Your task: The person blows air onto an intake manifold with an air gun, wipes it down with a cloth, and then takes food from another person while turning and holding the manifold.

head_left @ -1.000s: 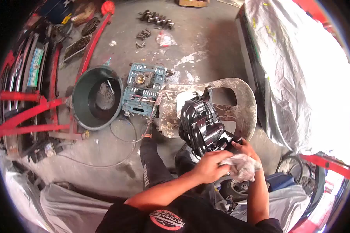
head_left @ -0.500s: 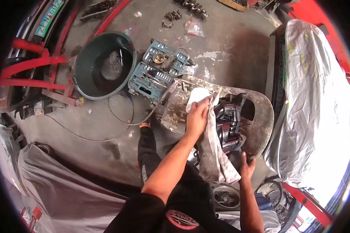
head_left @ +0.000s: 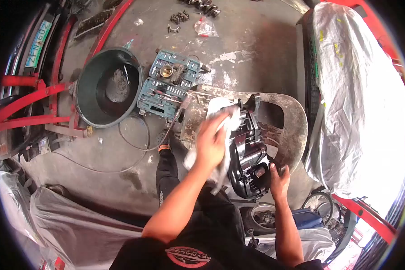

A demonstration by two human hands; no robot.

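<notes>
The black engine part rests on a worn chair. The left hand, fingers gripping a pale cloth, presses against it; the right hand clasps its near end. Wiping appears under way; what remains unwiped cannot be told. Beyond lie a tool case and tub.

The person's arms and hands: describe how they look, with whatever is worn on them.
The left hand and right hand are bare, with no glove visible. The forearms are uncovered too, with no watch or band showing at the wrists. Higher up are short black sleeves, part of a black shirt with a rounded red logo and pale lettering.
</notes>
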